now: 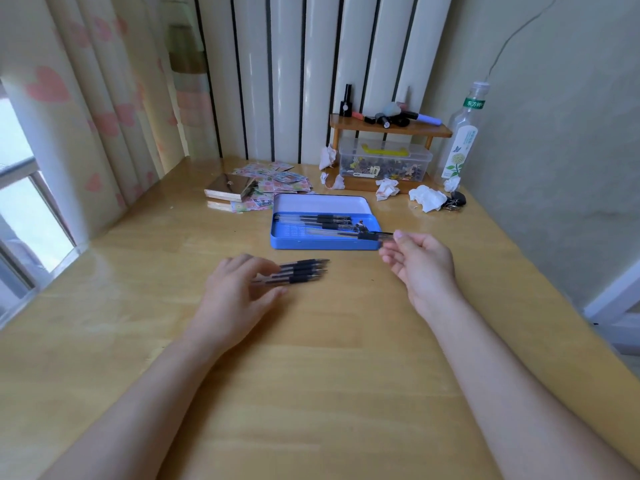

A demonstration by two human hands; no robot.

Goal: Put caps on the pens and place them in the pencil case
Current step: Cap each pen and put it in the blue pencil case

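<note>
An open blue pencil case (pixel 287 242) lies at the middle of the wooden desk with several capped black-grip pens (pixel 323 221) inside. One more pen (pixel 367 235) rests slanted over the case's right front corner, its end at the thumb tip of my right hand (pixel 420 263). That hand hovers just right of the case, fingers loosely curled and apart. My left hand (pixel 235 289) is in front of the case, fingers above and thumb below a bunch of several uncapped pens (pixel 304 271), whose tips point right.
Behind the case lie a stack of floral papers (pixel 277 181) and a small metallic box (pixel 228 192). At the back right stand a wooden shelf (pixel 388 128), a clear storage box (pixel 384 162), crumpled tissues (pixel 427 199) and a plastic bottle (pixel 460 140). A window is on the left.
</note>
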